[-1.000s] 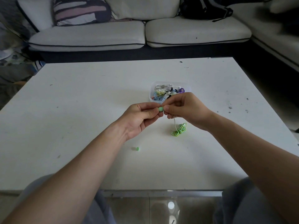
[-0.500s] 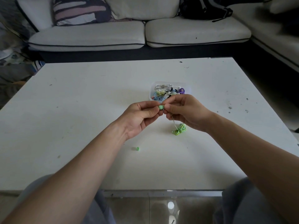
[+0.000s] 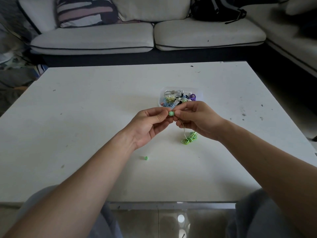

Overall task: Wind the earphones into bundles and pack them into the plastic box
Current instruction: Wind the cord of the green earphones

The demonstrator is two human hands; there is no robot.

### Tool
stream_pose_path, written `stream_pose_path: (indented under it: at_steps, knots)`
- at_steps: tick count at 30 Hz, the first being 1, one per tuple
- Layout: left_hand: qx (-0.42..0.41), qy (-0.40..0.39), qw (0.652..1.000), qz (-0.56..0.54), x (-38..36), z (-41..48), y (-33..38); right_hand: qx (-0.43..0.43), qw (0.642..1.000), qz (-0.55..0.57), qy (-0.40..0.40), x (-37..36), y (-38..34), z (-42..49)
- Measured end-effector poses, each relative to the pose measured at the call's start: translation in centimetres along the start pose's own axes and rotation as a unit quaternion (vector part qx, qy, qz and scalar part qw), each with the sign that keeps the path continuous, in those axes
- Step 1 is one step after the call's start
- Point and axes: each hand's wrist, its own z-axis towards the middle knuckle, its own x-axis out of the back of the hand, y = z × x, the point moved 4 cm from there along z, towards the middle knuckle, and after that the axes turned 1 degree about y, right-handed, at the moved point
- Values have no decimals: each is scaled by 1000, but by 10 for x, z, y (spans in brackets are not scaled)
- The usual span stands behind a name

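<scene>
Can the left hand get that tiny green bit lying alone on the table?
Probably yes. The green bit lies in the open near the left hand, nothing between them. But that hand pinches the green earbud, so it must let go first.

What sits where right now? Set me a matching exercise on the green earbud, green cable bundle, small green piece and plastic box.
Things:
1. green earbud
2. green cable bundle
3. small green piece
4. plastic box

Places:
A. alone on the table, nearer the person than the hands
B. pinched between left hand and right hand
C. behind the hands, holding wound earphones
D. below the right hand, at the cable's end

Pairs: 1-B, 2-D, 3-A, 4-C
</scene>
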Motion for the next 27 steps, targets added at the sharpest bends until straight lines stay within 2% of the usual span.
stream_pose_path:
  at_steps: [6, 8, 9, 11, 14, 18, 19, 20, 23, 27]
  knots:
    - [1, 8, 1000, 9, 1, 1, -4, -7, 1000, -11, -25, -3, -1, -2]
    - [5, 12, 996, 84, 3, 0, -6, -29, 999, -29, -33, -1, 0, -1]
    - [2, 16, 988, 156, 5, 1, -5, -44, 997, -44, -34, 0, 1, -1]
    - [-20, 29, 942, 335, 13, 2, -4, -69, 995, -72, -25, 5, 4, 1]
    - [-44, 55, 828, 557, 31, 4, -3, -94, 991, -93, 27, 20, 9, 3]
    - [94, -27, 688, 719, 48, -5, -24, -139, 976, -146, 82, 44, 21, 3]
    - [115, -44, 663, 738, 50, -7, -30, -152, 970, -165, 92, 50, 25, 3]
    - [124, -53, 654, 745, 51, -8, -34, -166, 963, -185, 100, 55, 28, 2]
    - [118, -57, 656, 744, 52, -8, -42, -208, 945, -220, 120, 65, 37, 1]
    - [99, -58, 634, 765, 49, -8, -42, -236, 930, -236, 151, 69, 46, 2]
